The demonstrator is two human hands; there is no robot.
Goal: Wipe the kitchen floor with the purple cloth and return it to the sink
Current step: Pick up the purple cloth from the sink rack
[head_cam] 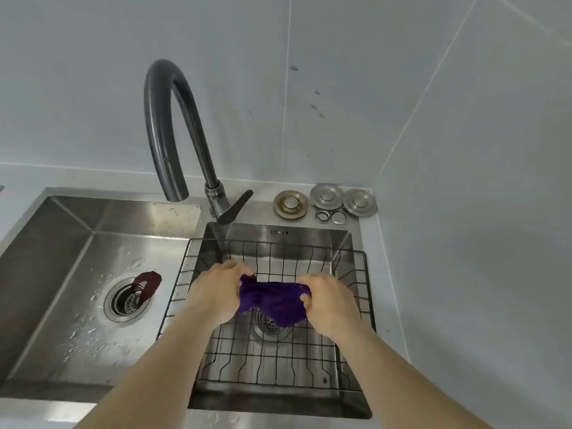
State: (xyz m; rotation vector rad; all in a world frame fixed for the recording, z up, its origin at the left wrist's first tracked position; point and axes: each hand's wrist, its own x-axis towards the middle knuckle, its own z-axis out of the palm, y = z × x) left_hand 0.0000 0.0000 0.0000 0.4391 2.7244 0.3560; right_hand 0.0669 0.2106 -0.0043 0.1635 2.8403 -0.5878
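Head view: purple cloth [274,300] bunched and stretched between both hands, above the wire rack [272,335] in the right basin of the sink [278,233]. Left hand [216,292] closed on the cloth's left end, right hand [325,300] closed on its right end. Faucet [173,125] aimed at the left basin [77,274], wet with droplets. Floor out of sight. Risks, as a judgement: a loose pinch dropping the cloth onto the rack; dripping across the bench edge; threads snagging on the rack's wires.

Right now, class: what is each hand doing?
Left hand: closed on the purple cloth.
Right hand: closed on the cloth's other end.
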